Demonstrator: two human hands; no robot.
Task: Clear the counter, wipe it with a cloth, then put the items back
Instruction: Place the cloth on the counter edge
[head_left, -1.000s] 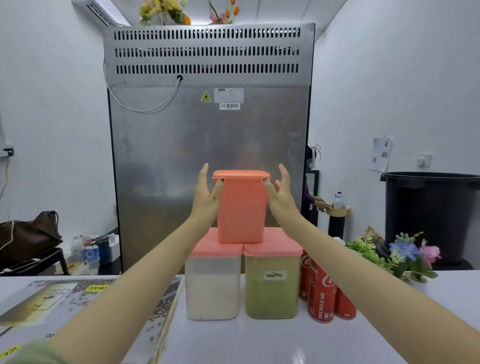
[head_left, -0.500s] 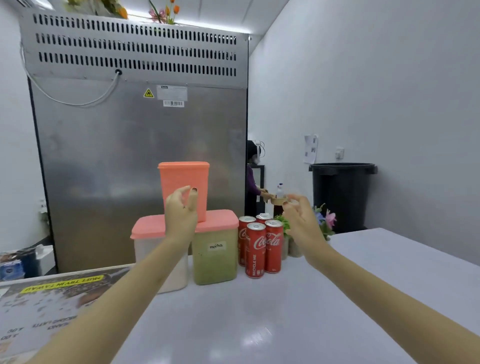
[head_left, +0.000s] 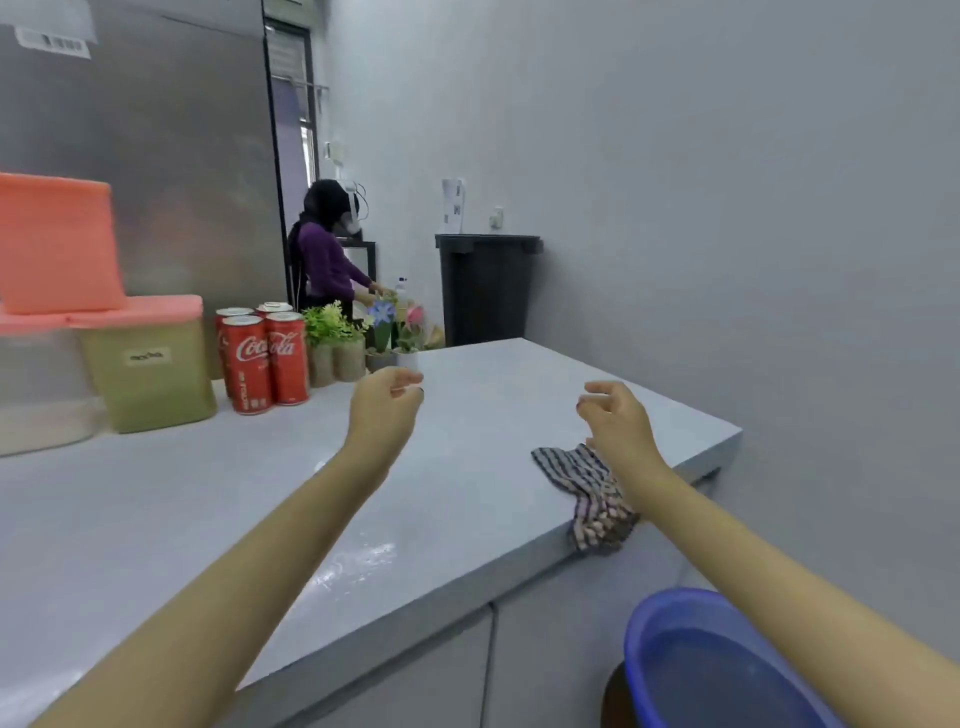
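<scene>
A striped cloth (head_left: 582, 483) lies crumpled at the near right edge of the grey counter (head_left: 467, 415). My right hand (head_left: 615, 421) hovers just above it, fingers loosely curled, holding nothing. My left hand (head_left: 384, 410) hangs over the middle of the counter, also relaxed and empty. At the back left stand the orange tub (head_left: 57, 244) on two pink-lidded containers (head_left: 148, 364), several red cola cans (head_left: 260, 358) and small potted plants (head_left: 363, 332).
A blue basin (head_left: 717, 665) holding water sits low at the right, below the counter edge. Behind the counter are a steel fridge (head_left: 156, 156), a black bin (head_left: 485, 286) and a person in purple (head_left: 327, 254). A grey wall closes the right side.
Both hands have let go of the orange tub, which stays on the pink lids, and swung right and down. My view turned right, bringing the cloth and basin into sight.
</scene>
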